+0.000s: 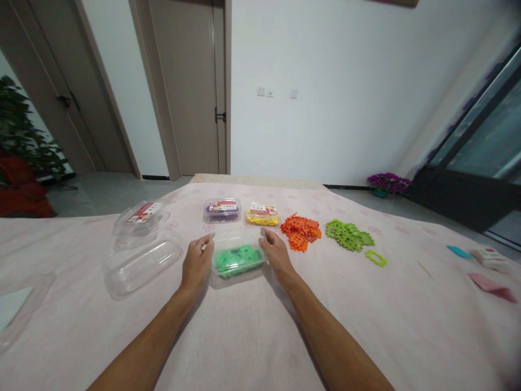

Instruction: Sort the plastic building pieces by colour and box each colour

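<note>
A clear plastic box (222, 282) holding bright green toothed pieces (239, 259) sits in front of me. My left hand (198, 263) grips its left end, and my right hand (278, 253) grips the right end, thumbs toward the upper edge. I cannot tell whether the lid is fully closed. Just behind it stand a labelled box with purple pieces (222, 212) and another with yellow pieces (262, 218). Loose orange pieces (301, 231) lie beyond my right hand. Farther right is a pile of olive-green pieces (349, 234), with one yellow-green frame-shaped piece (375, 258) near it.
On the left lie an open clear container (142, 266), stacked clear containers with a red label (140, 219), and a clear tray (40, 285) at the edge. A blue piece (459, 252), a white packet (490, 259) and a pink cloth (492, 287) are far right on the pink tablecloth (358, 331).
</note>
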The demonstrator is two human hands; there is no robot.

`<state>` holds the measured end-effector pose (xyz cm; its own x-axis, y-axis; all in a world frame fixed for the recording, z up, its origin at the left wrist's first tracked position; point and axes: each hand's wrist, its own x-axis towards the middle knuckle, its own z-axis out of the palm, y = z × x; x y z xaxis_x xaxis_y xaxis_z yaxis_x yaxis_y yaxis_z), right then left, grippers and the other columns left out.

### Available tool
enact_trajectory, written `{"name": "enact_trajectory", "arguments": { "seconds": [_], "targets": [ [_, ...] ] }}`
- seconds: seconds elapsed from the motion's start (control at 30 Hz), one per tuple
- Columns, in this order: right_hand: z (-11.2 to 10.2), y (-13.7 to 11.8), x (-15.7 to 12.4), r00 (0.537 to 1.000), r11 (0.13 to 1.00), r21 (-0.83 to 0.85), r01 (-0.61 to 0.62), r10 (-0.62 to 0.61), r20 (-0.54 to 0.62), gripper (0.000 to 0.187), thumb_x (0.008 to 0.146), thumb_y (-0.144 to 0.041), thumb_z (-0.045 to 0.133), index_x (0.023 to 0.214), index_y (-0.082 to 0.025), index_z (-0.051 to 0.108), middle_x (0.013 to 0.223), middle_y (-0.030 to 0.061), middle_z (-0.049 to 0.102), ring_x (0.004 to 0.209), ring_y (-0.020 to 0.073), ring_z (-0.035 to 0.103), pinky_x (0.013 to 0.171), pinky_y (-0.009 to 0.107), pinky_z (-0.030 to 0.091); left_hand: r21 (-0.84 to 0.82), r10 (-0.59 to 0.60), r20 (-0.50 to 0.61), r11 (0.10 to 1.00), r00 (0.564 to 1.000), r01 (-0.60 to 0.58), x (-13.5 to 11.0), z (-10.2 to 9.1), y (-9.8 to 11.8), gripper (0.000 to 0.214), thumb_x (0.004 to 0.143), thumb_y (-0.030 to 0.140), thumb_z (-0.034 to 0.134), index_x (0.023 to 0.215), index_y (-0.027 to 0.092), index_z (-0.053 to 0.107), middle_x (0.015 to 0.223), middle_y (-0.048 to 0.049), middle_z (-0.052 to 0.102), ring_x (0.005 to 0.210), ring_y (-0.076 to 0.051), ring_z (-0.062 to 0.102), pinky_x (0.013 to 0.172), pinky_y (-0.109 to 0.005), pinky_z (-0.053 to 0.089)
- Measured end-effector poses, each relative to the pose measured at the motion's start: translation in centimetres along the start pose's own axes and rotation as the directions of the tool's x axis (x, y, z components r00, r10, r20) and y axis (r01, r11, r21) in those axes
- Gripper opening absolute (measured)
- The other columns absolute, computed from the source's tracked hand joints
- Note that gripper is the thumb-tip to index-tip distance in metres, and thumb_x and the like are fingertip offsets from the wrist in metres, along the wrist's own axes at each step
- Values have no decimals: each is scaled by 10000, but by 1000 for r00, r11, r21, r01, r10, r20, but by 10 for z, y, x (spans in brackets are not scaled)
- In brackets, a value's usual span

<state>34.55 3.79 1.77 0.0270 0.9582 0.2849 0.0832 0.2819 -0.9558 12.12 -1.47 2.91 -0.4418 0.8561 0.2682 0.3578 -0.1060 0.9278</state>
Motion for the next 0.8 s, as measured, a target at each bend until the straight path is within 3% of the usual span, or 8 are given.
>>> {"name": "enact_trajectory", "arguments": {
  "seconds": [0.07,0.17,0.23,0.37,0.57,0.67,0.8],
  "targets": [
    [-3,-11,1,999,998,-63,11,-13,-39,437,733,-377,668,1133,-203,703,1115,75,698,922,233,608,856,384,495,71,65,-32,995,997,-63,0,-6,11,412,846,429,555,1142,191,714,1151,-82,658,911,-200,611,893,-328,459],
    [-5,-32,2,992,992,-103,69,-79,-95,406,715,-373,686,1077,-189,707,919,42,696,741,179,559,750,334,481,-27,100,-52,994,994,-101,-1,-12,29,423,849,455,570,1158,190,684,955,-26,670,662,-139,528,679,-271,458],
    [-7,-43,3,983,986,-110,122,-135,-123,299,727,-375,675,960,-194,718,816,19,674,684,159,526,712,314,465,-75,136,-94,987,986,-143,-4,-14,37,381,858,456,576,1107,184,670,802,12,627,599,-120,477,612,-244,423],
    [-15,-46,7,989,994,-14,113,-114,-90,207,706,-342,658,849,-208,722,796,19,685,695,169,550,660,303,468,6,347,-128,937,929,-349,-8,-16,31,208,873,394,580,939,206,642,872,-16,632,745,-148,565,720,-261,472],
    [-27,-21,12,993,958,262,-112,97,69,202,641,-278,581,696,-186,752,1077,93,724,962,263,628,809,378,496,102,576,139,801,806,-590,-14,-20,1,145,862,201,533,891,234,671,972,-71,692,966,-207,636,907,-347,494],
    [-24,-12,10,993,971,211,-111,101,54,248,694,-329,586,777,-180,766,967,89,734,896,241,627,818,380,487,130,604,165,771,780,-624,-15,-21,-6,226,828,121,503,899,229,689,984,-74,697,989,-212,636,935,-359,485],
    [-16,-6,6,999,998,-27,-48,48,-6,382,695,-340,659,1037,-189,743,965,66,706,821,210,595,815,378,490,118,605,151,774,782,-622,-18,-23,-8,285,817,85,448,892,220,688,996,-77,691,1008,-215,623,937,-365,480]
  ]
}}
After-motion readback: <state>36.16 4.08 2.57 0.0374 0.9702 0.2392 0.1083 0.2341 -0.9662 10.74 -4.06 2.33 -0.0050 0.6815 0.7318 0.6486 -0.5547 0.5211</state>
